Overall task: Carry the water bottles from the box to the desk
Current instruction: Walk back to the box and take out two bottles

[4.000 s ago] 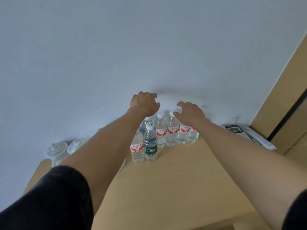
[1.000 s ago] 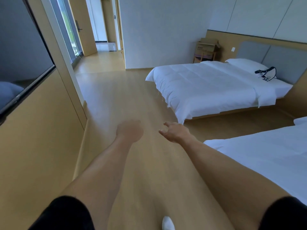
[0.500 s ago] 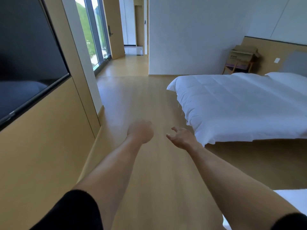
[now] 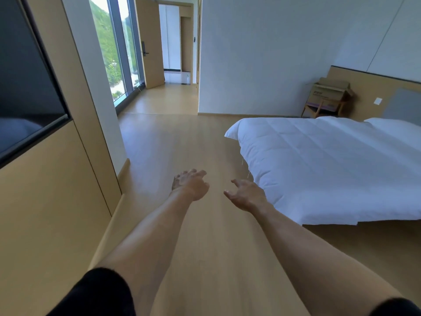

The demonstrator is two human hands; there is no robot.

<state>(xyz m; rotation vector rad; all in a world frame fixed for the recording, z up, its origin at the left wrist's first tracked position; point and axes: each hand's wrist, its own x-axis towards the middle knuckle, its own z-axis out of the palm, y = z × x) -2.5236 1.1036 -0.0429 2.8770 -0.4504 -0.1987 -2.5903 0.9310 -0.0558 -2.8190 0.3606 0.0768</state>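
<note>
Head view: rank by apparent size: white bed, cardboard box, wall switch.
1. white bed
2. cardboard box
3. wall switch
The box sits farther away, so its true size against the bed is unsure.

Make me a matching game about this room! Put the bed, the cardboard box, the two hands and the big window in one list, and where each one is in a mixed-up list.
Things:
1. bed
2. cardboard box
3. left hand and right hand
4. window

Places:
A. far left, past the wood wall panel
B. on a small wooden stand in the far right corner
C. held out empty over the wood floor
D. on the right, covered in a white quilt

Pairs: 1-D, 2-B, 3-C, 4-A
</note>
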